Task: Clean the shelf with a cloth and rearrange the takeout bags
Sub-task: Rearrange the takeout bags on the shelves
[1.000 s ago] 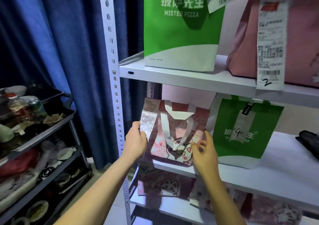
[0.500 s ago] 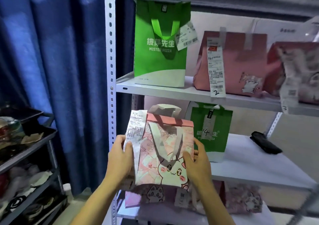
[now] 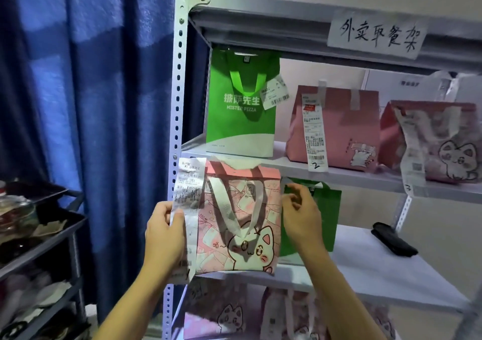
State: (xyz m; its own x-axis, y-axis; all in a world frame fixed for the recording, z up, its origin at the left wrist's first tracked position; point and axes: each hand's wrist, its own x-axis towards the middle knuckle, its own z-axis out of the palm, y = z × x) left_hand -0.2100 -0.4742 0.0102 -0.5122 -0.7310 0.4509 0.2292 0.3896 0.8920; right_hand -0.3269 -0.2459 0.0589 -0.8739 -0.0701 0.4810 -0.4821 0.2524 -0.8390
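I hold a pink cat-print takeout bag (image 3: 242, 225) up in front of the white metal shelf (image 3: 370, 269), lifted clear of the middle board. My left hand (image 3: 163, 238) grips its left edge together with the long receipt (image 3: 188, 196) taped there. My right hand (image 3: 301, 219) holds the bag's right edge, fingers curled round it. Behind stands a green bag (image 3: 320, 217) on the middle board. The upper board carries a green Mister Pizza bag (image 3: 241, 110), a pink bag (image 3: 336, 128) marked 2 and another cat bag (image 3: 438, 141). A dark folded cloth (image 3: 393, 239) lies on the middle board at right.
More pink cat bags (image 3: 229, 313) sit on the lowest board. A handwritten paper sign (image 3: 375, 36) hangs on the top rail. A blue curtain (image 3: 91, 105) hangs left of the shelf, and a dark cart (image 3: 39, 238) with dishes stands at far left.
Both hands have lifted the pink cat bag off the middle board and raised it toward the upper board. The view has tilted up, showing the top rail and sign.
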